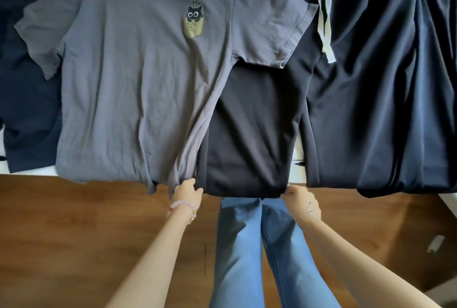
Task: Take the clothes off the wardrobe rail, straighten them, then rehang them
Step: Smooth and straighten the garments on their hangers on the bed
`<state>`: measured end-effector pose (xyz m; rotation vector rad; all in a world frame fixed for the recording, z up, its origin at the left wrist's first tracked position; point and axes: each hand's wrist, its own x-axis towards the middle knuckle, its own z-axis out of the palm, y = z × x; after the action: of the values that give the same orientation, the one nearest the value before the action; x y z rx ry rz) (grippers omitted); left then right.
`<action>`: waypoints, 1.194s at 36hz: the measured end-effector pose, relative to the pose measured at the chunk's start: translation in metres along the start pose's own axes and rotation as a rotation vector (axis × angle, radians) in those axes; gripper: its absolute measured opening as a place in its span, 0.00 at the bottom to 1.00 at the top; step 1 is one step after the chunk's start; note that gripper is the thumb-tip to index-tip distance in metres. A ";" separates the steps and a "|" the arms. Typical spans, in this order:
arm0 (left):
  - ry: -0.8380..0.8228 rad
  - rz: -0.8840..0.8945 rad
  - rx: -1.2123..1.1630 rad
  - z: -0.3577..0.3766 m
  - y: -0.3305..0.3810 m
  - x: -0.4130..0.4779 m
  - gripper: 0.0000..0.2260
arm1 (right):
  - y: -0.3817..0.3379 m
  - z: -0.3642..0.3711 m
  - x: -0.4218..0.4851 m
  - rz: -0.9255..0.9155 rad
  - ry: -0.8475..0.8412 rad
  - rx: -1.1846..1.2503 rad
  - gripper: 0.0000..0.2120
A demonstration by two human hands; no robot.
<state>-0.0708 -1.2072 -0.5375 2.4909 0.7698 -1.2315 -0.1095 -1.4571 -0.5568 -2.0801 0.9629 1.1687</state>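
Note:
A black garment [252, 129] lies flat on the white bed, its bottom hem hanging at the near edge. My left hand [186, 192] pinches the hem's left corner, where the grey T-shirt's edge also bunches. My right hand [300, 196] pinches the hem's right corner. A grey T-shirt [138, 73] with a small black cat print lies spread to the left, partly over the black garment. Its right sleeve rests on the black cloth.
Dark navy trousers [376, 90] with a pale drawstring [325, 11] lie on the right. Another navy garment [27, 100] sits under the grey T-shirt at the left. The white bed edge [298, 171] meets a brown wooden floor [74, 233]. My legs in blue jeans stand close.

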 end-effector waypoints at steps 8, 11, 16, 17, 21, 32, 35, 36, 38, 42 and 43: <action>0.464 0.089 -0.123 0.008 -0.018 -0.032 0.09 | -0.012 0.007 -0.025 -0.143 0.047 -0.082 0.08; 0.581 0.131 -0.126 0.001 -0.024 -0.024 0.10 | -0.040 0.011 -0.033 -0.281 -0.004 0.074 0.07; 0.471 0.071 -0.089 -0.014 -0.024 0.009 0.21 | -0.096 0.027 -0.033 -0.371 -0.134 0.299 0.06; 0.412 0.046 -0.112 -0.015 -0.025 0.016 0.20 | -0.108 0.031 -0.031 -0.376 -0.166 0.333 0.07; 0.391 0.123 -0.207 -0.021 -0.030 0.022 0.08 | -0.154 0.047 -0.026 -0.363 -0.294 0.437 0.16; 0.690 0.757 -0.027 -0.013 -0.041 -0.059 0.07 | -0.162 0.034 -0.018 -0.211 -0.431 0.582 0.09; 0.211 0.761 0.369 0.007 -0.021 -0.059 0.14 | -0.133 0.018 -0.014 -0.115 -0.349 0.690 0.12; 0.010 0.731 0.483 0.014 -0.015 -0.056 0.14 | -0.123 0.011 -0.014 -0.084 -0.337 0.733 0.12; -0.355 0.660 0.581 0.019 -0.005 -0.053 0.16 | -0.104 -0.003 -0.014 -0.037 -0.318 0.774 0.09; -0.316 0.664 0.367 0.014 0.018 -0.050 0.16 | -0.068 -0.034 -0.012 -0.043 -0.211 0.723 0.08; -0.276 0.676 0.291 0.011 0.024 -0.049 0.15 | -0.060 -0.044 -0.011 -0.057 -0.168 0.717 0.08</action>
<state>-0.0889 -1.2493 -0.5058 2.3829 -0.3264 -1.4230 -0.0442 -1.4514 -0.5192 -1.4048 1.0375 0.7886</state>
